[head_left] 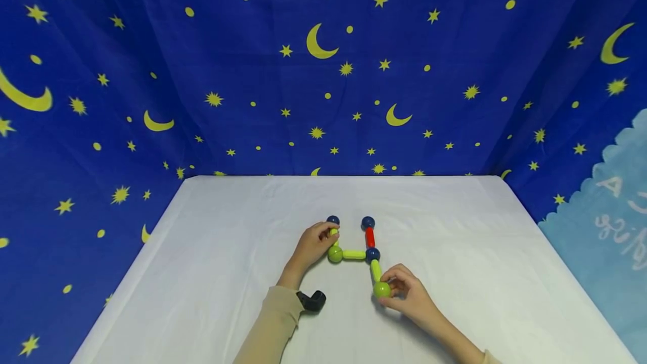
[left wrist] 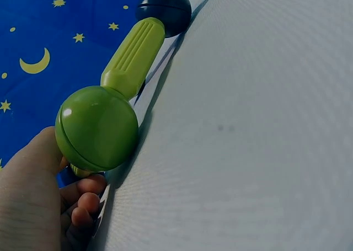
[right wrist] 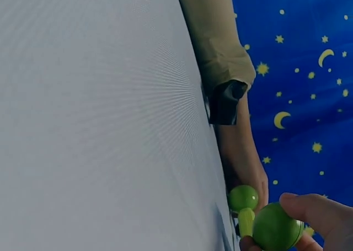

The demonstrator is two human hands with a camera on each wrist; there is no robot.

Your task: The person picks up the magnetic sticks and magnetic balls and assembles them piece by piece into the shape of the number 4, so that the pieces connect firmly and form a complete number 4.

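Note:
A joined figure of toy balls and rods lies on the white table. My left hand (head_left: 307, 250) pinches a yellow-green rod (head_left: 334, 232) between a dark blue ball (head_left: 332, 219) and a green ball (head_left: 335, 254). From that green ball another yellow-green rod (head_left: 354, 254) runs to a middle blue ball (head_left: 373, 254). A red rod (head_left: 370, 237) leads from there to a far blue ball (head_left: 368, 223). Toward me, a third yellow-green rod (head_left: 376, 270) ends in a near green ball (head_left: 382, 290), gripped by my right hand (head_left: 415, 300) between thumb and fingers; the right wrist view shows this green ball (right wrist: 277, 227) too.
The white table (head_left: 242, 212) stretches out around the figure. A blue curtain (head_left: 263, 72) with yellow stars and moons stands behind and beside it. At the right hangs a light blue cloth (head_left: 622, 201). A black device (head_left: 311, 301) sits on my left wrist.

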